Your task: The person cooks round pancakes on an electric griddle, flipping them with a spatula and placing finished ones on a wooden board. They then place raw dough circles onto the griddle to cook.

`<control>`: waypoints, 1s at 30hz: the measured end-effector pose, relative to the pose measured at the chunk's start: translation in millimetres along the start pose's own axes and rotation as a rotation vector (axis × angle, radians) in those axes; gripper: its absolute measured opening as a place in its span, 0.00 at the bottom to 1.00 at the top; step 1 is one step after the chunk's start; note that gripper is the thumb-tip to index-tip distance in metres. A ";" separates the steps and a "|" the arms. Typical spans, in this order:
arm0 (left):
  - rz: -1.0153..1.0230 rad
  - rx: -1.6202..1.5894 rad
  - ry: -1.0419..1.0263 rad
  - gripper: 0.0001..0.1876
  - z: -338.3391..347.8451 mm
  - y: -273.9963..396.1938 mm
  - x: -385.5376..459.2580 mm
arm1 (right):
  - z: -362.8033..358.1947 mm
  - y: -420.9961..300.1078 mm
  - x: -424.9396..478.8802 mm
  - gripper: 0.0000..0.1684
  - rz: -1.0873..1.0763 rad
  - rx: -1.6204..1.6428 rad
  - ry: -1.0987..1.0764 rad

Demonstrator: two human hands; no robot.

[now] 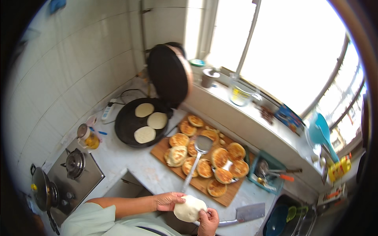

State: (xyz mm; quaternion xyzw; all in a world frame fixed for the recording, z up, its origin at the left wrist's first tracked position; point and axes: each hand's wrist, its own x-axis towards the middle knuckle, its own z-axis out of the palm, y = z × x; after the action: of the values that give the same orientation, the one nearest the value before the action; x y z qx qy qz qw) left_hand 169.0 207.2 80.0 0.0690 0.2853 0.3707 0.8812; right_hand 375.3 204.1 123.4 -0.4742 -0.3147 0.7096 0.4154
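Observation:
Between my two hands, over the counter's front edge, is a flat round of raw dough (190, 209). My left hand (169, 201) pinches its left rim, and my right hand (209, 219) grips the lower right rim. Three pale dough rounds (145, 135) lie apart in the black electric griddle (125, 129), whose lid (168, 73) stands raised behind it. Several browned flatbreads (220, 157) cover the wooden cutting board (227, 197) ahead of me. A metal spatula (195, 168) lies across them, its handle end near my left hand.
Right of my hands lies a cleaver (250, 213) beside the sink (277, 200). A teal basket (262, 177) of utensils touches the board's right side. At left are a gas stove (85, 174), a wok (41, 184), an oil jar (88, 137) and a power strip (107, 111). A measuring jug (240, 96) stands on the sill.

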 end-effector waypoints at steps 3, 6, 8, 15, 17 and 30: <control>0.142 0.077 0.132 0.18 -46.3 52.7 -46.8 | 69.1 30.3 44.1 0.10 -0.020 0.045 -0.099; 0.377 0.149 0.296 0.15 -75.7 112.8 -91.9 | 138.5 22.3 68.7 0.12 0.038 -0.047 -0.220; 0.513 0.261 0.433 0.14 -87.9 156.7 -118.8 | 164.8 22.6 78.8 0.12 0.013 -0.083 -0.253; 0.675 0.598 0.743 0.11 -149.5 298.1 -149.9 | 149.5 42.2 100.2 0.12 0.079 -0.190 -0.197; 0.681 0.746 0.800 0.11 -192.4 321.0 -146.4 | 144.8 33.9 98.6 0.11 0.076 -0.225 -0.139; 0.458 1.739 1.330 0.14 -241.2 363.3 -145.9 | 97.8 51.9 103.7 0.13 0.088 -0.275 -0.014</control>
State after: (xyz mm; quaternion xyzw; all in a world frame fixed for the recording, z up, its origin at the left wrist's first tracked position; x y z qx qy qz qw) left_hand -269.7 344.4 67.3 0.5006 0.8425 0.1615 0.1159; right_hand 247.5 267.3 71.5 -0.5349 -0.3910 0.6805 0.3128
